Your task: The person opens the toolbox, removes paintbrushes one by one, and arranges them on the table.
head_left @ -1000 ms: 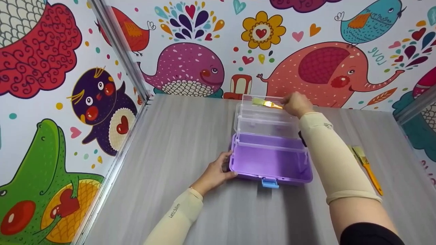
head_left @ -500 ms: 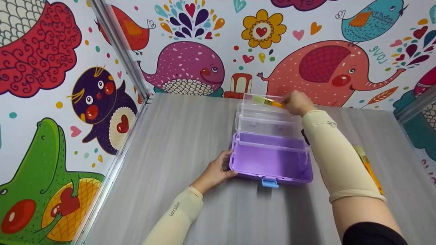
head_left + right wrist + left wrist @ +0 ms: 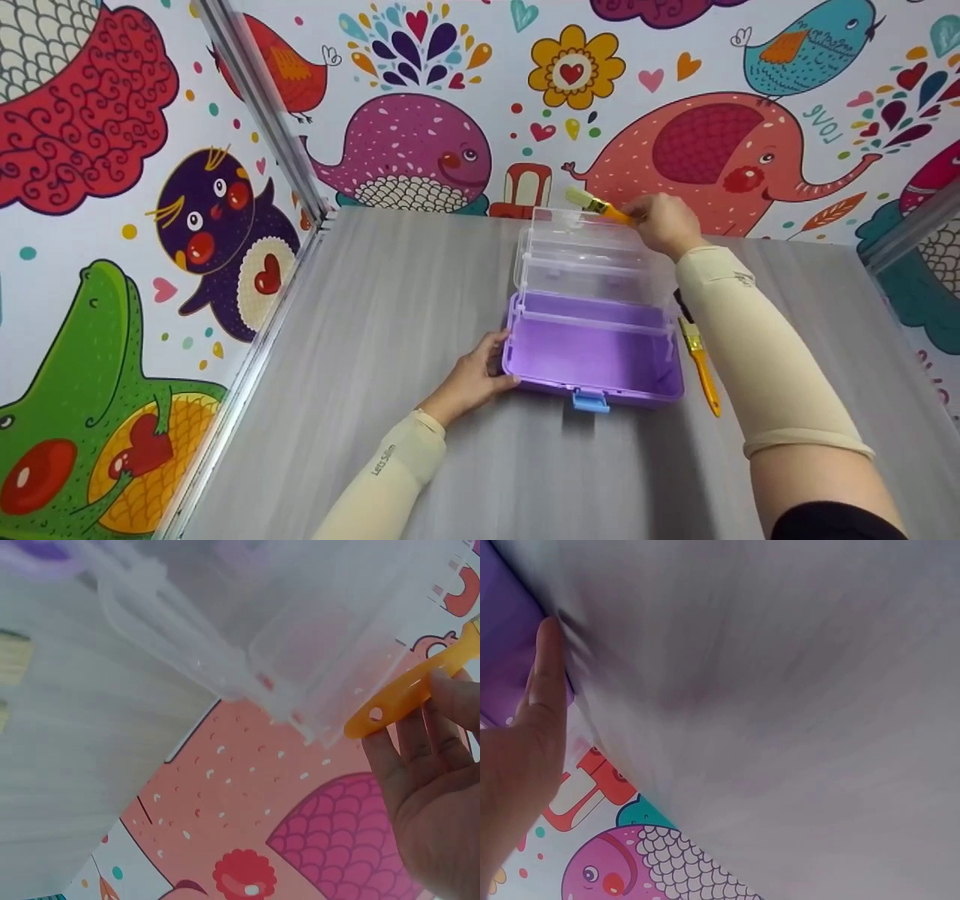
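My right hand point(image 3: 667, 223) pinches the orange handle of a paintbrush point(image 3: 600, 207), its pale bristles pointing left, just above the far rim of the opened clear trays. In the right wrist view the handle point(image 3: 409, 694) lies between thumb and fingers. A purple box point(image 3: 592, 360) with clear tiered trays point(image 3: 585, 262) folded back and a blue latch point(image 3: 591, 400) stands on the table. My left hand point(image 3: 472, 379) rests at its front left corner, thumb in front. In the left wrist view straight fingers point(image 3: 550, 667) lie along its side.
Another orange-handled paintbrush point(image 3: 701, 367) lies right of the box, beside my right forearm point(image 3: 765, 360). Two bristle ends point(image 3: 11, 656) show at the edge of the right wrist view. A cartoon-printed wall point(image 3: 420, 150) rises behind the grey table point(image 3: 390, 300).
My right hand has lifted the paintbrush slightly up and right, from over the trays to above their rim. A brush appears left of the forearm; one right of it is out of sight.
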The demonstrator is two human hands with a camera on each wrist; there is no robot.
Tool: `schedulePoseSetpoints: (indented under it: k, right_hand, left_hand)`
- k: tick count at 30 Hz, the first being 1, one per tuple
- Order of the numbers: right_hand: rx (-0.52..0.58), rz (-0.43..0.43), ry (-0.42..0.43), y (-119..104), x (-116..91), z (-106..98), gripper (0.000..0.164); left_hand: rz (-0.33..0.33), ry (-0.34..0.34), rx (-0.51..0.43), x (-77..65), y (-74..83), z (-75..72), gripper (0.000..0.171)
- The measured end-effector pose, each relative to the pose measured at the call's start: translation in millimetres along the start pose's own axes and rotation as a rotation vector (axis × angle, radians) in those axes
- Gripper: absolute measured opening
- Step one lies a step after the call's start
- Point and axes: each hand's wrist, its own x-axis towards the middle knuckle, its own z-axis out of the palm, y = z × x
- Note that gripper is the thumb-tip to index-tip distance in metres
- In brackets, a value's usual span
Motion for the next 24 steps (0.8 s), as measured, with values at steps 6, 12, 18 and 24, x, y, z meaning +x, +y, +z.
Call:
schedulePoseSetpoints:
  k: [6,12,18,24]
  right_hand:
    - [0.031,-0.004,0.004,3.8,-17.6,-17.0,0.029]
    - [0.107,-0.012,-0.023,14.4,-41.6,-31.4,0.027]
    - [0.161,-0.003,-0.09,33.4,-66.9,-45.0,0.031]
    - [0.199,-0.036,-0.13,50.2,-91.6,-61.6,0.031]
  left_hand:
    - [-0.004,-0.003,0.027,-0.3,0.5,-0.5,0.075]
    - [-0.008,0.004,0.042,0.4,-1.6,-0.4,0.075]
    - [0.003,0.0,0.033,1.7,-4.4,-0.5,0.074]
    - [0.008,0.0,0.013,1.2,-3.9,0.6,0.074]
